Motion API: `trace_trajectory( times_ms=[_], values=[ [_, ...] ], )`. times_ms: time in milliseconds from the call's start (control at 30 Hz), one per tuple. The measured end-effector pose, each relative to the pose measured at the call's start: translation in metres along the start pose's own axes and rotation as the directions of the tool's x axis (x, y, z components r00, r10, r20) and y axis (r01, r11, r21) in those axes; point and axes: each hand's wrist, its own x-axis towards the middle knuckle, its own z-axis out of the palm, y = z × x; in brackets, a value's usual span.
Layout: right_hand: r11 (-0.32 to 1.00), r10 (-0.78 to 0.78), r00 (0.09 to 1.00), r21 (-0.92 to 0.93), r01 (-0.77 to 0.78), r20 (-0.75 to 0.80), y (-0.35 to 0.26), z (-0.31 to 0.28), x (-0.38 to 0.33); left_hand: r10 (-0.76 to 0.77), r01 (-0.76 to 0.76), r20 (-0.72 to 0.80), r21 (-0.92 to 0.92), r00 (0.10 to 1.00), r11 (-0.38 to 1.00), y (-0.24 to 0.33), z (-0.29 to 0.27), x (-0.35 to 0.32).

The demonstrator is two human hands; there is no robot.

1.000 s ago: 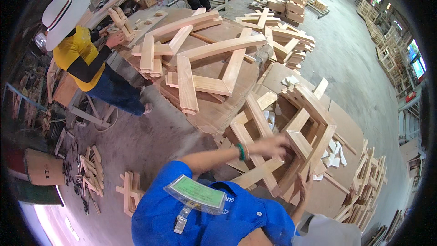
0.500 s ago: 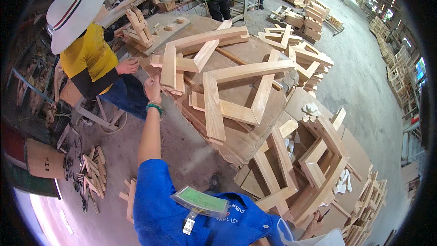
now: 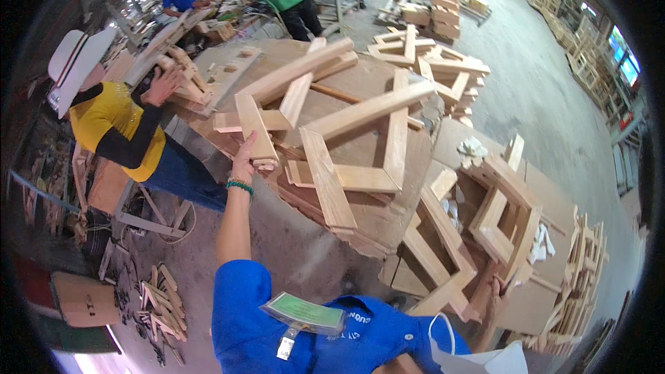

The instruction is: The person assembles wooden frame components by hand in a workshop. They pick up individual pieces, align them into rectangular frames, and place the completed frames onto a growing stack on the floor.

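Grasping a wooden board [image 3: 253,119] with left hand [image 3: 243,160], left of centre; cannot tell grip of right hand [image 3: 497,292], lower right

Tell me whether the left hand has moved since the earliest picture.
Yes: against the large brown table, the left hand has moved left, to the wooden frame at the table's left edge.

Frames [image 3: 370,109] lie on the worktable [image 3: 384,220], between a co-worker [image 3: 119,121] leftward and stacked slats [image 3: 579,273] rightward.
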Motion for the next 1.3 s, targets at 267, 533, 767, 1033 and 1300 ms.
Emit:
trace_trajectory(
  times_ms=[267,533,767,1033,1300],
  values=[
    [0.998,0.051,0.998,0.024,-0.052,0.049,-0.001,-0.010,-0.010,0.151,-0.093,0.189,-0.287,0.970,0.953,-0.061,0.101,-0.160],
    [0.998,0.002,0.995,-0.062,0.005,0.102,-0.008,-0.036,0.003,0.139,0.183,0.517,-0.522,0.845,0.833,-0.093,0.209,-0.250],
    [0.997,0.062,0.989,-0.044,-0.056,0.134,0.003,-0.064,0.002,-0.163,0.276,0.585,-0.108,0.795,0.955,-0.134,0.239,-0.303],
    [0.999,0.030,0.975,0.007,-0.033,0.221,0.007,-0.078,0.000,-0.298,0.437,0.645,-0.063,0.704,0.897,-0.175,0.269,-0.336],
    [0.922,-0.384,0.858,0.097,0.374,0.341,-0.135,-0.083,0.018,-0.386,0.504,0.679,0.027,0.624,0.863,-0.185,0.281,-0.352]
  ],
)
